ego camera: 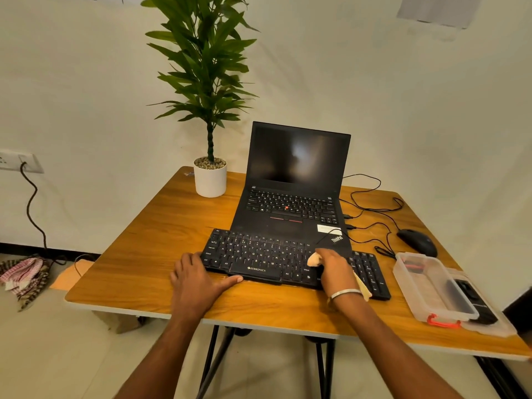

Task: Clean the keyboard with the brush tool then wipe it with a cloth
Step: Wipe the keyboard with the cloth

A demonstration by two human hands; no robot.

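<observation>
- On the wooden bench (161, 226), near its front edge: black keyboard (259, 257), lying flat, its far edge overlapping the front of an open black laptop (290, 197).
- Right hand (335, 267) sits on the keyboard's right-centre section, fingers curled around a pale cloth (314, 259). One bunch of cloth pokes out past the fingers toward the laptop; another end trails out beside the wrist, over the number-pad area.
- Silver bangle (344, 293) on the right wrist.
- Left hand (195, 280) rests at the keyboard's left front corner, fingers relaxed and spread against the left end, thumb stretched along the front edge. It grasps nothing; it only touches the keyboard.
- Laptop screen dark, lid upright.
- White pot with a tall green plant (210, 180) at the bench's far left, well apart from the keyboard.
- Black mouse (417, 241) to the right of the laptop, cables looping behind it.
- Clear plastic box (431, 286) with a red latch at the bench's right side, resting on its lid; dark items inside, too blurred to name.
- Bundle of patterned cloth on the floor (26, 275), left of the bench.
</observation>
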